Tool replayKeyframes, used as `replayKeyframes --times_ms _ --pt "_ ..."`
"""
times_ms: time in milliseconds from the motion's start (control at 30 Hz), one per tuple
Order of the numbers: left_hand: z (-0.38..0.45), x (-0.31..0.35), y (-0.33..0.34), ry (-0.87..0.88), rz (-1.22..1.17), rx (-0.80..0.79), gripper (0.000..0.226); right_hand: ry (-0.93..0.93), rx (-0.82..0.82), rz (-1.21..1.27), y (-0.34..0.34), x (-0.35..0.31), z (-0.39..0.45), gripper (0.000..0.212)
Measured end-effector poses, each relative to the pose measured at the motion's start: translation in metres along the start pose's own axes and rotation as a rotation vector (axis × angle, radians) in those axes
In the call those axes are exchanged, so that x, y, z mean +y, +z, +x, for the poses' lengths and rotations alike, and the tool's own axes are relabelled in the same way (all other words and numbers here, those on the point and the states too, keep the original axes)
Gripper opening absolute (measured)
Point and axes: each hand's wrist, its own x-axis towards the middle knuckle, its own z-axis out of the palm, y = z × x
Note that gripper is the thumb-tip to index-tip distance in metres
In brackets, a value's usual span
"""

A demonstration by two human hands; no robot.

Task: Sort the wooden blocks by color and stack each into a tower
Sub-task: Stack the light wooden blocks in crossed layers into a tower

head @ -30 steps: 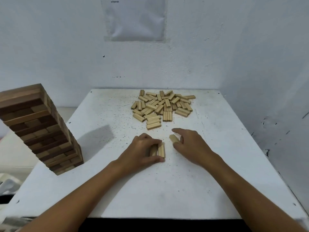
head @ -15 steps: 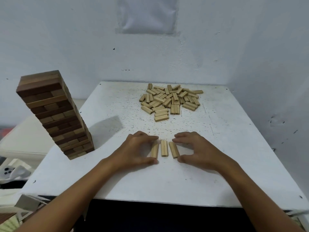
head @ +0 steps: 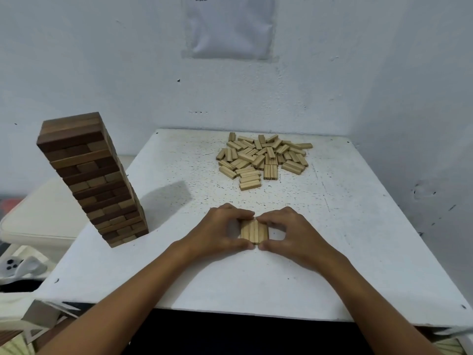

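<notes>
We have just squared the three pale blocks [head: 254, 231], loose a moment ago, into one tight row. Our left hand [head: 222, 233] and right hand [head: 291, 235] pinch it with curled fingers, seemingly touching. The pale tower's base layer looks ready.

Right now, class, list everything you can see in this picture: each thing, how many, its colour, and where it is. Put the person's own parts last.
table: one, white and speckled, in a corner against the walls.
tower: one, dark and mid-brown blocks, on the table's left edge.
heap of blocks: one, too many to count, pale wood, loose at the table's far middle.
row of blocks: three, pale wood, side by side at the table's near middle.
sheet: one, white, on the wall above the table.
left hand: one, fingers curled at the row's left side.
right hand: one, fingers curled at the row's right side.
</notes>
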Motion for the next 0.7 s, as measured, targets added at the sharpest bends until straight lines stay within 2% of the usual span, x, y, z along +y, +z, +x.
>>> replayKeyframes --times_ms 400,567,700 --pt "-0.016 0.009 0.002 0.081 -0.078 -0.034 0.075 -0.011 -0.052 0.069 0.002 -0.005 -0.022 0.058" --pt "-0.02 0.011 0.003 0.075 -0.093 -0.037 0.058 0.005 -0.078 0.072 -0.001 -0.005 -0.027 0.052" --pt "-0.021 0.009 0.005 0.058 -0.098 -0.039 0.064 0.045 -0.081 0.062 0.0 -0.003 -0.028 0.048"
